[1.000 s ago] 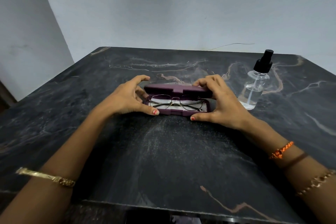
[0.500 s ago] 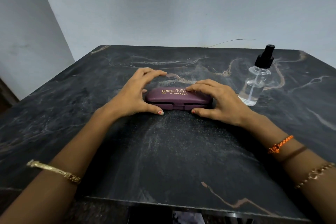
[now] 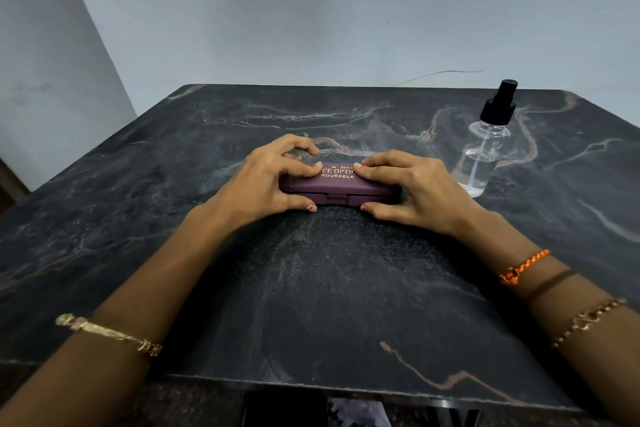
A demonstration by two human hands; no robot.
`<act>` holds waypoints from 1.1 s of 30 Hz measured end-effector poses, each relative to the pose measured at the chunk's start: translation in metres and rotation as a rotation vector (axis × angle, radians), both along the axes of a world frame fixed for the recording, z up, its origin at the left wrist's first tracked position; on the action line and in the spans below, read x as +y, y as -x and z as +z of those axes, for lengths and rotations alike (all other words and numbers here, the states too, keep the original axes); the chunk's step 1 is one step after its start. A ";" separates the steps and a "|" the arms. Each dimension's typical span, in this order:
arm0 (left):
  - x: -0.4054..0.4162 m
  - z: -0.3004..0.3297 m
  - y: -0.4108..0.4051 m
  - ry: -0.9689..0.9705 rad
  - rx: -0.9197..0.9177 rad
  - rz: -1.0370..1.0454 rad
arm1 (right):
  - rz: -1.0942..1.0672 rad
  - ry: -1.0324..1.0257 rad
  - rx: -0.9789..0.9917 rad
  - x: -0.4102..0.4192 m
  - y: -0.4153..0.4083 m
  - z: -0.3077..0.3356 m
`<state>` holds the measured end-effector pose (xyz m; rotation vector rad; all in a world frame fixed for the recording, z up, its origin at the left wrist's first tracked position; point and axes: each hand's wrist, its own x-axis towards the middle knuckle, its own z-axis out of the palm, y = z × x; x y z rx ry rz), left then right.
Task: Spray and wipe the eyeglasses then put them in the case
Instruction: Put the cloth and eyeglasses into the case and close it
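Clasping the closed maroon case point(image 3: 341, 188) lettered "ROURKELA", left hand point(image 3: 266, 184) and right hand point(image 3: 412, 191) grip its ends.

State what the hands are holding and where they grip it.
Both the left hand and right hand hold the closed maroon eyeglass case at its ends, fingertips pressing its lid.

Both forearms extend forward, converging. Left hand point(image 3: 265, 184) arched, palm down, fingertips point(image 3: 313, 168) pressed downward, thumb extended along the near side. Right hand point(image 3: 414, 189) mirrors it, palm down, fingers curled, thumb forward. Bracelets on both wrists
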<state>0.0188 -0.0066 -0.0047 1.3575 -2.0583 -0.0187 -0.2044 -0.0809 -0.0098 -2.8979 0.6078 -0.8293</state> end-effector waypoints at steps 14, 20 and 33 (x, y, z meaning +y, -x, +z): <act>0.000 0.001 0.000 -0.004 -0.002 -0.016 | -0.007 0.057 0.031 0.001 0.000 0.001; 0.000 -0.001 0.000 0.009 0.041 -0.020 | -0.017 0.045 0.040 0.002 -0.002 0.001; -0.002 -0.012 -0.004 -0.017 0.073 0.066 | -0.151 -0.052 0.087 -0.002 -0.004 -0.003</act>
